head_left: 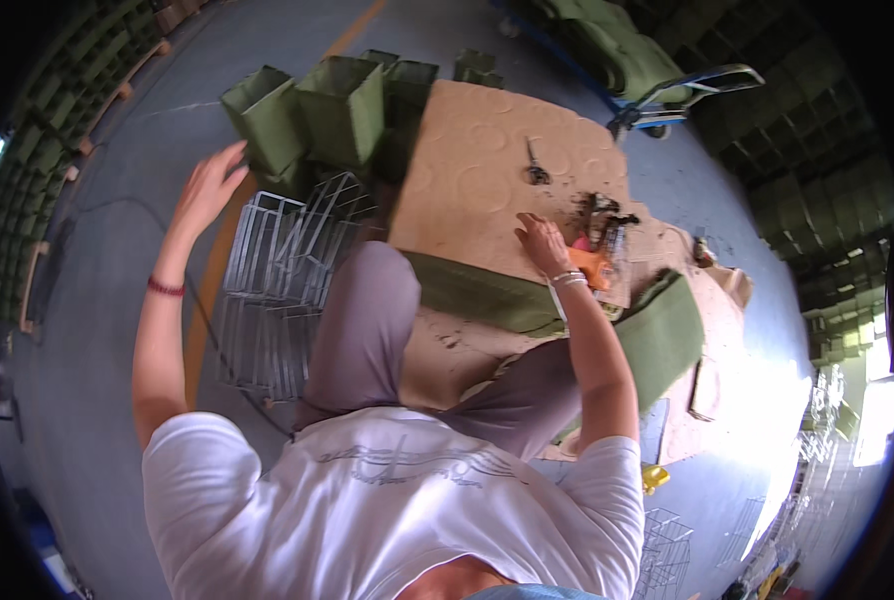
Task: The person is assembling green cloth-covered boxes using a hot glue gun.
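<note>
My left hand [210, 190] reaches out to the left with its fingers stretched, holding nothing. Its fingertips are close to an upright, open-topped green box [270, 122]; whether they touch it I cannot tell. A second green box [343, 112] stands beside that one. Over the cardboard-topped work surface [487, 165] in front of me is my right hand [544, 243], its fingers extended and apart. Next to that wrist lies an orange tool [593, 268], partly hidden. Several dark small metal pieces [603, 212] are heaped just beyond it.
Bare wire frames [277, 285] are stacked by my left knee. Folded green material [667, 335] lies to the right. A blue trolley [657, 105] carries green pieces at the far right. Stacked green boxes [52, 190] line the left side. A yellow object [655, 478] sits on the floor.
</note>
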{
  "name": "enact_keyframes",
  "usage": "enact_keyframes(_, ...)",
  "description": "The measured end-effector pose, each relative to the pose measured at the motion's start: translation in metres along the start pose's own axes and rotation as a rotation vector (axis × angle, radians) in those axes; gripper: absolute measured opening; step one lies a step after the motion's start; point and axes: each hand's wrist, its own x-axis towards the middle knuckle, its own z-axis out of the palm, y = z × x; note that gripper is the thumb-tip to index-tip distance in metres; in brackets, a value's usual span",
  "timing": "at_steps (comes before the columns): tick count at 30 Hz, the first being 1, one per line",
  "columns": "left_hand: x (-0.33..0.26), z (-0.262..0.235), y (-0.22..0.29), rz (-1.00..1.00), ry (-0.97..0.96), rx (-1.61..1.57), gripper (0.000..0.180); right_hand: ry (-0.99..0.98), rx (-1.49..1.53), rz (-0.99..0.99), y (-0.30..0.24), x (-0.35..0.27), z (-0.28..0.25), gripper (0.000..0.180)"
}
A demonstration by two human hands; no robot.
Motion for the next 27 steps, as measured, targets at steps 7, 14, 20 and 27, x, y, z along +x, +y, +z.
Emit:
enact_keyframes(7, -0.156, 0.127, -0.081, -0.424, -0.063, -0.413, 0.032, 0.379, 0.003, 0.338, 0.066, -0.008, 0.041, 0.021)
enact_keyframes(14, -0.156, 0.191, 0.023, -0.451, -0.119, -0.505, 0.032, 0.486, 0.263, 0.448, 0.038, -0.005, 0.012, 0.034)
enact_keyframes(20, -0.154, 0.185, 0.018, -0.349, 0.026, -0.392, 0.027, 0.311, 0.114, 0.409, -0.011, -0.01, -0.009, 0.03)
enact_keyframes(27, -0.178, 0.207, -0.018, -0.399, 0.144, -0.087, 0.049, 0.233, 0.017, 0.376, -0.006, -0.051, -0.031, 0.026)
